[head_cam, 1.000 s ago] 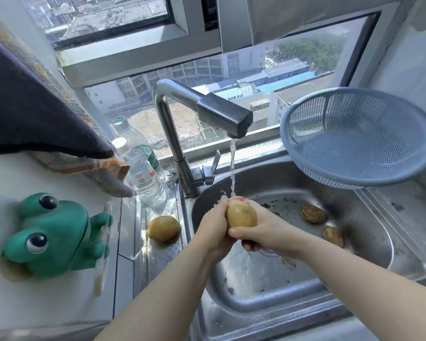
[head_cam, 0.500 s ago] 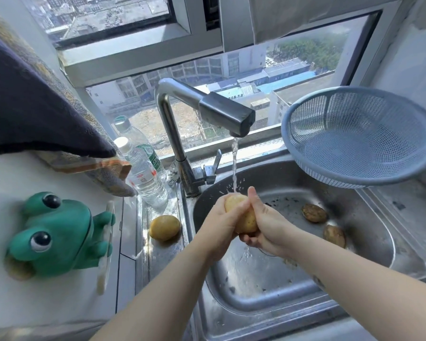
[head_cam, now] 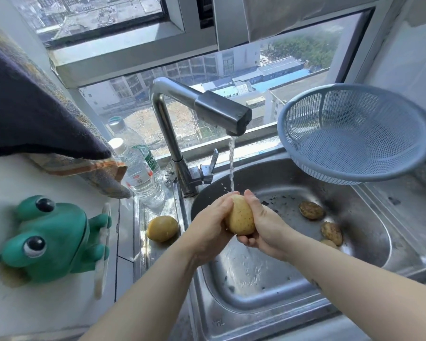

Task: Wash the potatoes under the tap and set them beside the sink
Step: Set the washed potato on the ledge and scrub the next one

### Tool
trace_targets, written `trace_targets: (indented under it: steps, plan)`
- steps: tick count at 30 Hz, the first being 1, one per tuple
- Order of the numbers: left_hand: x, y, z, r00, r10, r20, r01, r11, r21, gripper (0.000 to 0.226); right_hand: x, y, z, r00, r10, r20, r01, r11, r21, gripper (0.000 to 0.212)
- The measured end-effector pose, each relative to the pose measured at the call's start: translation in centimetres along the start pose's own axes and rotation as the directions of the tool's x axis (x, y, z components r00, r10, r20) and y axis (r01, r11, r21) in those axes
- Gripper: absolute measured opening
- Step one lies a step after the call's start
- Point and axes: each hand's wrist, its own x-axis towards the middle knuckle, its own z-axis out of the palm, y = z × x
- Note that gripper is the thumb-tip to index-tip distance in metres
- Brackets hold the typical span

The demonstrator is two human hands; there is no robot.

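The left hand (head_cam: 212,225) and right hand (head_cam: 266,230) are cupped against each other round one pale yellow oval potato (head_cam: 240,217). The left palm presses its nine o'clock side and the right curls under and up its three o'clock side, so both hands grip it. A second ago the potato lay with its broad face upward over the right hand. Half a second ago the right fingers had slid over its top. Now it stands on end, its narrow tip at twelve o'clock, just under the thin stream of water (head_cam: 231,166) that falls from the angular steel tap (head_cam: 207,112). The potato is being rolled and rubbed, which brings a new face into the water each time. I judge this wash to be mid-way rather than finished. Its skin already looks clean and wet, so carrying it out of the basin may come soon, and a slippery skin calls for a firm hold. The hands work over the stainless steel sink (head_cam: 256,301). At nine o'clock from them one smooth yellow potato (head_cam: 162,228) lies on the steel strip of the desk just beside the basin, apparently already washed. At three o'clock, on the sink floor, lie a dark muddy potato (head_cam: 311,210), a brown mottled potato (head_cam: 332,233) and a partly hidden third potato (head_cam: 328,243), so most of the work is left. Farther out, a blue plastic mesh colander (head_cam: 354,134) tilts at two o'clock, and a green rubber frog (head_cam: 49,239) sits at nine.
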Motion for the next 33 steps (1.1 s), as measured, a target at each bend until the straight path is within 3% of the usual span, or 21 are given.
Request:
trace_targets:
  steps: [3, 6, 8, 11, 13, 15, 18, 20, 22, 24, 26, 28, 31, 33]
  plan:
    - [0.6, -0.6, 0.5, 0.992, 0.088, -0.094, -0.083, 0.995, 0.052, 0.042, 0.3, 0.0, 0.5, 0.995, -0.095, -0.024, 0.092, 0.989, -0.119, 0.043]
    - [1.1, -1.0, 1.2, 0.961, 0.067, -0.267, -0.057, 0.997, 0.047, 0.044, 0.1, -0.3, 1.0, 0.993, -0.118, 0.024, 0.120, 0.976, -0.179, 0.039]
    - [1.4, -0.9, 1.0, 0.931, -0.019, -0.364, 0.006, 0.999, -0.036, 0.039, -0.3, -0.5, 1.2, 0.991, -0.098, 0.090, 0.117, 0.967, -0.229, 0.031]
    - [1.8, -0.6, 0.4, 0.909, -0.179, -0.377, 0.081, 0.962, -0.262, 0.035, -0.5, -0.8, 1.2, 0.984, -0.075, 0.163, 0.127, 0.934, -0.335, 0.029]
    - [1.7, -0.6, 0.5, 0.905, -0.214, -0.368, 0.083, 0.937, -0.340, 0.035, -0.4, -1.0, 1.4, 0.986, -0.106, 0.129, 0.149, 0.910, -0.386, 0.034]
    - [1.2, -0.7, 1.2, 0.901, -0.155, -0.406, 0.007, 0.939, -0.344, 0.029, 0.0, -0.8, 2.2, 0.988, -0.154, 0.014, 0.150, 0.928, -0.340, 0.031]
    - [0.8, -1.8, 2.4, 0.877, 0.019, -0.481, -0.126, 0.973, -0.191, 0.029, 0.6, -0.1, 2.9, 0.971, -0.138, -0.197, 0.103, 0.979, -0.175, 0.023]
    - [0.5, -2.8, 2.5, 0.885, 0.143, -0.443, -0.172, 0.985, -0.025, 0.028, 1.0, 0.0, 3.0, 0.961, -0.053, -0.272, 0.038, 0.997, -0.060, 0.028]
    - [0.0, -3.3, 2.2, 0.898, 0.238, -0.370, -0.193, 0.969, 0.156, 0.029, 1.0, -0.2, 2.8, 0.944, 0.070, -0.323, -0.059, 0.997, 0.045, 0.032]
    - [-0.5, -3.8, 1.6, 0.917, 0.299, -0.265, -0.208, 0.924, 0.322, 0.043, 0.8, -0.4, 2.6, 0.921, 0.210, -0.328, -0.144, 0.966, 0.215, 0.033]
    - [-0.5, -3.9, 1.1, 0.926, 0.311, -0.213, -0.221, 0.906, 0.362, 0.059, 0.6, -0.4, 2.5, 0.916, 0.271, -0.295, -0.165, 0.927, 0.338, 0.033]
    - [-0.3, -3.7, 1.0, 0.916, 0.310, -0.253, -0.237, 0.930, 0.280, 0.063, 0.6, -0.4, 2.6, 0.938, 0.227, -0.263, -0.135, 0.936, 0.326, 0.032]
    - [0.5, -3.3, 1.4, 0.886, 0.251, -0.389, -0.273, 0.962, 0.000, 0.065, 0.0, -0.6, 2.9, 0.989, 0.050, -0.136, -0.009, 0.958, 0.286, 0.030]
    - [1.1, -3.0, 1.7, 0.888, 0.162, -0.431, -0.254, 0.953, -0.167, 0.051, -0.6, -0.6, 2.8, 0.996, -0.089, -0.028, 0.091, 0.990, 0.106, 0.034]
